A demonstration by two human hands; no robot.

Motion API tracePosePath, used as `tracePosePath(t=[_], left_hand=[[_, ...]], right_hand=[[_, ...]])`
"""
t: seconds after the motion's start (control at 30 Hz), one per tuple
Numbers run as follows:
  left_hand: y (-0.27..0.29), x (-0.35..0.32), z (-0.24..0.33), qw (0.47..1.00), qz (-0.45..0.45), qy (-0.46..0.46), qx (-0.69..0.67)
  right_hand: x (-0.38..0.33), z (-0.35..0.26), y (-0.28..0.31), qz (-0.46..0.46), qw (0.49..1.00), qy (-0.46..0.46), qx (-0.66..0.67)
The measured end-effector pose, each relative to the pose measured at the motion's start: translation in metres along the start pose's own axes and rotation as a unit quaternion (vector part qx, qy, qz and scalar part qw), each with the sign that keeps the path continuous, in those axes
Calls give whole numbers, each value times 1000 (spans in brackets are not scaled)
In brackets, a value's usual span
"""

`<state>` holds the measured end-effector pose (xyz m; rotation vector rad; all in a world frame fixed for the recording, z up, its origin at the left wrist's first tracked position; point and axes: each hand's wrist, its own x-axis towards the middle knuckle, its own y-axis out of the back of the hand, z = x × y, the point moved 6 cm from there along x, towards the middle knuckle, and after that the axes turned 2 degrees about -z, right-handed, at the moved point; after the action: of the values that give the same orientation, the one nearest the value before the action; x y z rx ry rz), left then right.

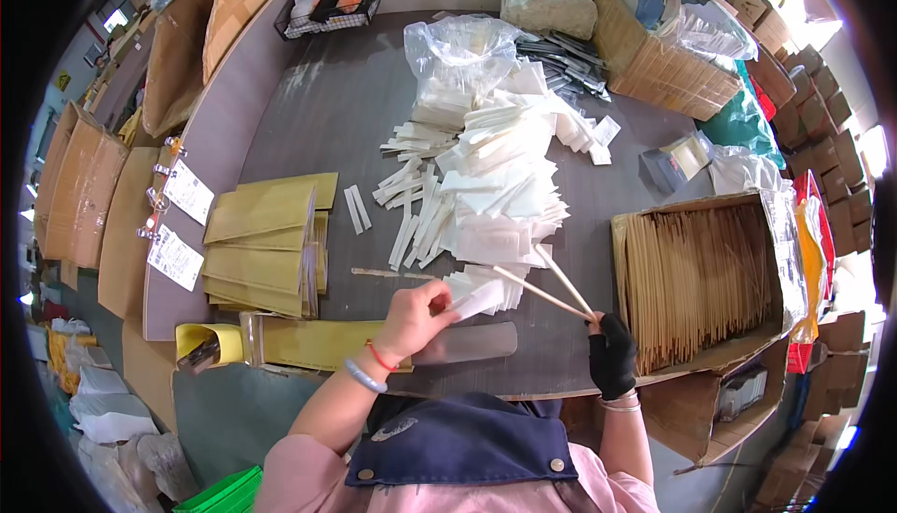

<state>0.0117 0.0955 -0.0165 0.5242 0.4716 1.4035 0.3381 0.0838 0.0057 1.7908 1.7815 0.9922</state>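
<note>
My left hand (416, 315), bare with a red cord and a pale bangle at the wrist, pinches a white paper slip (479, 300) at the near edge of the pile. My right hand (612, 354), in a black fingerless glove, grips two thin pale sticks (547, 292) by their near ends; they point up and left toward the pile. A large heap of white paper slips and packets (505, 167) spreads over the middle of the table. Below my left hand lie a yellow mailer (318, 343) and a clear plastic strip (476, 341).
Stacked yellow mailers (262, 237) lie left. An open carton (621, 233) packed with upright brown pieces stands right. A thin stick (388, 274), plastic bag (458, 50), dark packets (570, 57), wire basket (327, 13) and another carton (663, 69) are also on the table (318, 102).
</note>
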Motion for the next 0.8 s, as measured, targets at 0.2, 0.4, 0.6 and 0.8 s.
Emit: tracePosePath(t=[0.2,0.4,0.6,0.8], left_hand=[[-2,-34,15,977,-77,-86,177],[-3,-38,34,983,36,-97,152],[-19,-46,19,973,-17,-103,205],[-11,-41,21,996,-25,-66,61]], right_hand=[[-2,-23,-27,-132,989,51,35],[10,-30,-29,-184,982,35,5],[11,-19,-22,-149,988,23,20],[4,-10,-23,-129,990,-7,60]])
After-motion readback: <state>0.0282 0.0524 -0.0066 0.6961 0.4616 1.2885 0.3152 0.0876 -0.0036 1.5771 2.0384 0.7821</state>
